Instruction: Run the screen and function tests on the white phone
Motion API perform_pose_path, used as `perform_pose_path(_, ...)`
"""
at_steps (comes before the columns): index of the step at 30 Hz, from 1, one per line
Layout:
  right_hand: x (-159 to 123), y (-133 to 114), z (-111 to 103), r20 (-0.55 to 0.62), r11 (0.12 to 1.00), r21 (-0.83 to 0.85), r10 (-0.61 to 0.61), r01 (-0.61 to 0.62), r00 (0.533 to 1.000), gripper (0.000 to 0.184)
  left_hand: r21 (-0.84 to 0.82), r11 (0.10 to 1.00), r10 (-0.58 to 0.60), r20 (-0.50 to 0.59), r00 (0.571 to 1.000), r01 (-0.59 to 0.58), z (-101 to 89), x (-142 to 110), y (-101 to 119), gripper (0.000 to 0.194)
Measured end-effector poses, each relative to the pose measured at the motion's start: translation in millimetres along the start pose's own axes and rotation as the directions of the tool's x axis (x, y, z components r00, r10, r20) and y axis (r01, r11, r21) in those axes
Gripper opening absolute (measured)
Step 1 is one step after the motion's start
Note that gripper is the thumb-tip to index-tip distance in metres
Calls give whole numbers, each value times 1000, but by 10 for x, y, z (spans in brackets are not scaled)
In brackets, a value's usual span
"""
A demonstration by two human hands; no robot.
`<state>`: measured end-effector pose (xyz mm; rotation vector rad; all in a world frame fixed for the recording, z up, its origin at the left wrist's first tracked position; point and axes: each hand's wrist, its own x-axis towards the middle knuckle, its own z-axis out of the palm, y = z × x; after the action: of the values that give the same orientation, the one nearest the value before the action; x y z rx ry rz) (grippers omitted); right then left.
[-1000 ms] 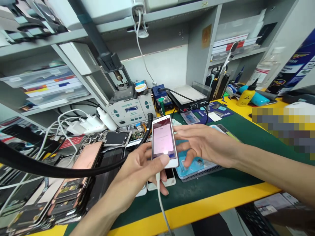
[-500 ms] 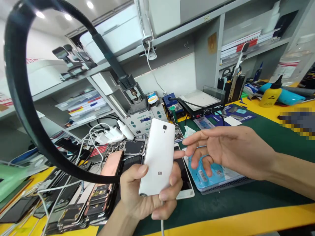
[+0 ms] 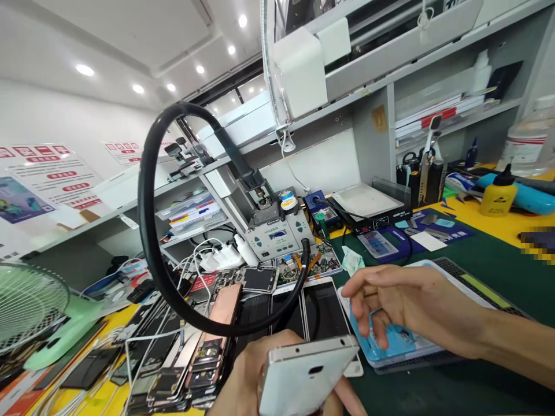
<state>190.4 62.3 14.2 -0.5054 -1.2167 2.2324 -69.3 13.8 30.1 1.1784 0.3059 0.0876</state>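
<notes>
My left hand (image 3: 249,378) grips a white phone (image 3: 303,375) at the bottom edge of the view, its back and camera hole turned up towards me. My right hand (image 3: 411,306) hovers just to the right, fingers loosely curled and apart, holding nothing. It hangs over a blue pad (image 3: 390,341) that lies on a grey grid mat. Two phones with dark screens (image 3: 323,312) lie flat on the green bench mat just beyond the held phone.
A thick black hose (image 3: 150,231) loops from a grey rework station (image 3: 277,234) at the back. Stacks of opened phones (image 3: 199,352) fill the left. A green fan (image 3: 30,306) stands far left, a yellow bottle (image 3: 498,190) far right, a hot plate (image 3: 368,205) behind.
The phone was screen-up, then flipped to show its back, and now lies lower and flatter in my left hand. The view has tilted upward. My right hand stayed open beside it.
</notes>
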Motion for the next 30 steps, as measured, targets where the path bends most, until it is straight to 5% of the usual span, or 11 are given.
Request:
perform_pose_path(2,-3,11,-2,7,1000,1,5,-5,1000,35,30,995,-85,-155,984,91,60,-16,114,101)
perform_pose_path(5,-7,21,-5,15,1000,4,3,-3,1000,35,56,992,-114,-40,993,116,48,12,125,104)
perform_pose_path(6,-6,22,-6,20,1000,0,4,-4,1000,35,52,993,-112,83,990,108,23,33,82,104)
perform_pose_path(9,-1,21,-6,18,1000,-1,2,-2,1000,35,-15,1000,16,77,997,-15,-27,126,-143,99)
perform_pose_path(11,2,17,-5,0,1000,8,-5,5,1000,34,-180,936,293,-77,953,-302,0,212,-293,92)
perform_pose_path(13,1,8,-3,-20,1000,9,-7,7,1000,34,-264,809,437,-329,837,-526,67,295,-369,80)
perform_pose_path(19,4,-14,-16,-9,1000,-14,9,-9,1000,36,-337,681,361,-617,699,-650,197,357,-221,78)
perform_pose_path(30,49,25,-102,-40,1000,-15,2,-2,999,35,-394,651,309,-644,700,-649,224,320,-197,74)
